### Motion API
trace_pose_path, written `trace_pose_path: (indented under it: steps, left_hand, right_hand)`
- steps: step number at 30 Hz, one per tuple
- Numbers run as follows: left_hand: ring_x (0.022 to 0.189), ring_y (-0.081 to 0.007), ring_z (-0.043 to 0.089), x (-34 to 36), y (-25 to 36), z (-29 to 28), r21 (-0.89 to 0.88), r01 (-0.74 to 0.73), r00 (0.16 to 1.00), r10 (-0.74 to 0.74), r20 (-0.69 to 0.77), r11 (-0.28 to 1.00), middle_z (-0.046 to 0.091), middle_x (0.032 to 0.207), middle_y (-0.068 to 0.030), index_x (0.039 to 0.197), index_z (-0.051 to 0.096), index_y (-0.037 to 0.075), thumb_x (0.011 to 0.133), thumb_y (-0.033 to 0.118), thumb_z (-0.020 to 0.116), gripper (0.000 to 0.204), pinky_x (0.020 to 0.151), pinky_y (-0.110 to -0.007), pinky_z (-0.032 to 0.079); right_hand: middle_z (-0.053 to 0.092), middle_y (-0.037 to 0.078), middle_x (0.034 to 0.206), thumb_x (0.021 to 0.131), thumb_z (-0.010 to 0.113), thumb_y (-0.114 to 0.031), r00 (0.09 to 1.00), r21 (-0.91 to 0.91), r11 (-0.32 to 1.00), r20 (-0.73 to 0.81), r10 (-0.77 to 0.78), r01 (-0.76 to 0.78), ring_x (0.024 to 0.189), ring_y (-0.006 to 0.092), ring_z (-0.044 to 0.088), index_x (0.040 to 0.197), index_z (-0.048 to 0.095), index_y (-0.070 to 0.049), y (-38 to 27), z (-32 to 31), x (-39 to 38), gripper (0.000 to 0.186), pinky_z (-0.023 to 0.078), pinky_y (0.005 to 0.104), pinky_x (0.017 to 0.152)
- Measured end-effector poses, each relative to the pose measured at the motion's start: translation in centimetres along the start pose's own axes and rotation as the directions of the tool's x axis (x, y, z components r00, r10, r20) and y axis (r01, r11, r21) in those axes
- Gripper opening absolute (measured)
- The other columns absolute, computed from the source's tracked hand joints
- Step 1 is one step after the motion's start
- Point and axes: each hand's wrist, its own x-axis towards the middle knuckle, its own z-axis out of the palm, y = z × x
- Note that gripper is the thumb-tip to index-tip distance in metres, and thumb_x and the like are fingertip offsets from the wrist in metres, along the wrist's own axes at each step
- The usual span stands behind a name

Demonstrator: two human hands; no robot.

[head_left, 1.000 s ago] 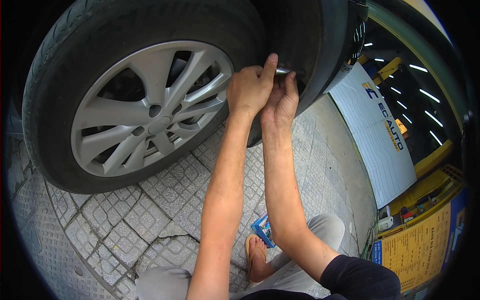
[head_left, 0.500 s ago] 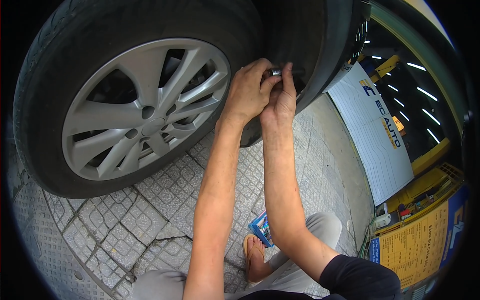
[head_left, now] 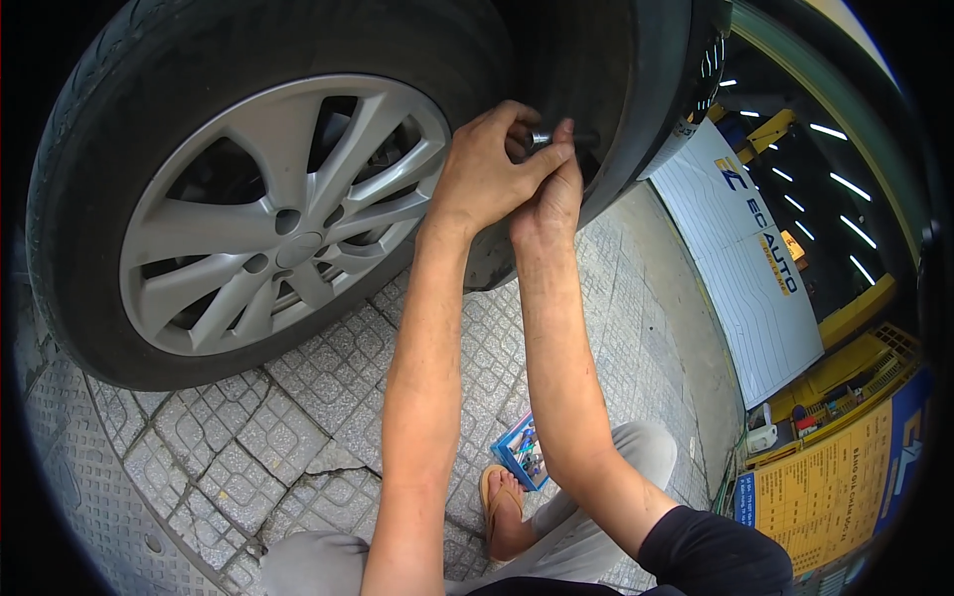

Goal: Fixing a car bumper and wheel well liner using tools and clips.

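Inside the wheel arch, between the tire and the bumper, my two hands meet around a short shiny metal cylinder [head_left: 538, 140], which looks like a socket on a dark shaft. My left hand [head_left: 482, 171] curls its fingers at the cylinder's left end, its thumb reaching across to the right hand. My right hand [head_left: 558, 196] grips it from below, a finger pointing up beside it. Fingers partly hide the tool, and its far end is lost in the dark arch lining [head_left: 581, 74]. Left of my hands stands the car wheel [head_left: 224, 230] with its silver spoked rim.
The black bumper edge [head_left: 651, 109] curves close on the right of my hands. A blue box of small tools [head_left: 521, 453] sits on the paving [head_left: 288, 437] by my sandalled foot [head_left: 504, 507]. Farther right are a white sign board [head_left: 730, 268] and a yellow cart [head_left: 825, 412].
My left hand has shifted slightly left, its fingers loosened and its thumb stretched toward the right hand. My right hand stays by the cylinder, moved slightly left. The view has shifted a little.
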Motion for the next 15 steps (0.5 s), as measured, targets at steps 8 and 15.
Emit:
trace_pose_path:
  steps: [8, 15]
  left_hand:
    - [0.071, -0.0314, 0.068, 1.0, 1.2, 2.1, 0.082, 0.363, 0.931, -0.366, 0.017, 0.928, 0.068, 0.072, -0.0153, 0.079, 0.066, 0.000, 0.093, 0.046, 0.060, 0.048, 0.066, -0.038, 0.052]
    - [0.074, -0.0298, 0.065, 0.3, -2.2, 2.6, 0.057, -0.277, 0.950, 0.282, -0.136, 0.959, 0.068, 0.081, -0.0157, 0.096, 0.062, 0.001, 0.088, 0.022, 0.071, 0.024, 0.067, -0.040, 0.051]
  right_hand:
    - [0.057, 0.002, 0.095, 0.101, 0.057, -0.034, 0.987, 0.097, 0.994, 0.145, -0.070, 0.056, 0.089, 0.0121, 0.060, 0.104, 0.054, -0.007, 1.5, -2.8, 2.5, 0.027, 0.051, 0.0276, 0.078]
    - [0.065, 0.006, 0.096, 0.102, 0.051, -0.046, 0.977, 0.137, 0.983, 0.158, -0.146, 0.125, 0.095, 0.0187, 0.063, 0.101, 0.060, -0.009, 1.5, -1.7, 1.0, 0.037, 0.053, 0.0332, 0.085]
